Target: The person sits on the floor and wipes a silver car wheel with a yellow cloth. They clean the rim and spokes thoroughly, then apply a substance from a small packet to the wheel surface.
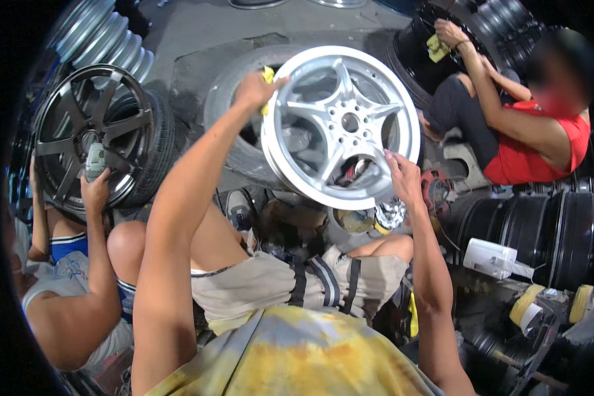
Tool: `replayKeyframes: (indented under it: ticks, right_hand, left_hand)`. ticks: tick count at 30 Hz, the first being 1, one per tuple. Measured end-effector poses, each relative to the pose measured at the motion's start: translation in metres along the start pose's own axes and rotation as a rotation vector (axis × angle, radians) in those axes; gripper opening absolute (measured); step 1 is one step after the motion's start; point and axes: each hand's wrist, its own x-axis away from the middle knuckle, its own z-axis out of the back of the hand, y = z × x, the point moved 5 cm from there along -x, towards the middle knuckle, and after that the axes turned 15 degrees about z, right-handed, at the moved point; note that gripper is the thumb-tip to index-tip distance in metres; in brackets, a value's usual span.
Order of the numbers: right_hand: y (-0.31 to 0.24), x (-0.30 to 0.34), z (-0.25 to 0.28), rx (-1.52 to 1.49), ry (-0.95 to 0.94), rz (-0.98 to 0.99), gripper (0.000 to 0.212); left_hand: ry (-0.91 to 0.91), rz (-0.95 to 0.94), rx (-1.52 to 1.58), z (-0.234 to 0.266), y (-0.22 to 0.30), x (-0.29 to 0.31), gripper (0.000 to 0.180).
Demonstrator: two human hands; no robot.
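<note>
1. Far left: a co-worker in grey point(102, 284) holds a grey tool point(95, 160) in front of the hub of a dark wheel point(89, 137).
2. Upper left: stacked silver rims point(105, 41).
3. Upper centre, left of the middle: the wearer's left hand point(253, 91) clutches a yellow cloth point(268, 75) at the edge of a silver wheel point(336, 125).
4. Upper centre: that silver wheel, five-spoked, overlaps a tyre point(222, 109) lying behind it.
5. Right of centre: the right hand point(406, 175) grasps the silver wheel's lower-right edge.
6. Upper right: a co-worker in red point(534, 142) holds another yellow cloth point(437, 49) at a black wheel point(417, 56).
7. Right: black rims point(561, 231) lie in a row, with a white tool point(490, 257) just beside them and tape rolls point(527, 307) below.
</note>
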Motion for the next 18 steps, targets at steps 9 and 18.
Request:
replayKeyframes:
  ticks: [9,18]
  right_hand:
    - [-0.028,0.092,0.011,0.37,0.066,0.507,0.024]
    - [-0.05,0.103,-0.008,0.438,0.016,0.62,0.024]
  left_hand:
    - [0.16,-0.037,-0.059,-0.003,0.029,-0.016,0.091]
    - [0.268,-0.108,-0.036,0.001,0.028,-0.016,0.086]
